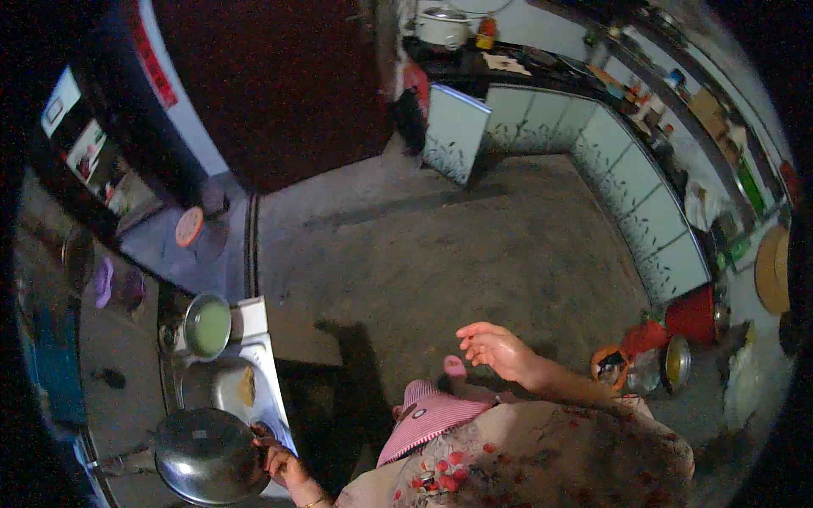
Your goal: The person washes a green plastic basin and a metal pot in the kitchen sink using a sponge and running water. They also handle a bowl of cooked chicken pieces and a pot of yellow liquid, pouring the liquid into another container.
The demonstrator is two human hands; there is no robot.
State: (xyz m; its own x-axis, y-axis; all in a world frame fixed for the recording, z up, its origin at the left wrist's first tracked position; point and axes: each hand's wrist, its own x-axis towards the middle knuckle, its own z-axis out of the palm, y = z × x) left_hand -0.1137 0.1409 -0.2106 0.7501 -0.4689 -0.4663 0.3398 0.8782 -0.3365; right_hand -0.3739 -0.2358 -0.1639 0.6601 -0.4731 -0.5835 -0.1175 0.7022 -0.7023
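At the lower left a dark metal wok (209,454) is tilted over the near end of a steel sink (222,387). My left hand (282,460) holds the wok by its right-hand edge. A yellowish-brown item (246,386), too blurred to name, lies in the sink. Beyond the sink stands a metal basin (208,327) with pale green liquid. My right hand (495,349) hangs in front of my body over the floor, its fingers apart and nothing in it.
Pale cabinets (635,184) curve along the right, one cabinet door (454,130) standing ajar. A white cooker (443,28) sits on the dark counter. At the lower right are a red bucket (691,316), an orange-rimmed container (608,368) and a metal bowl (678,363). A dark doorway is at upper left.
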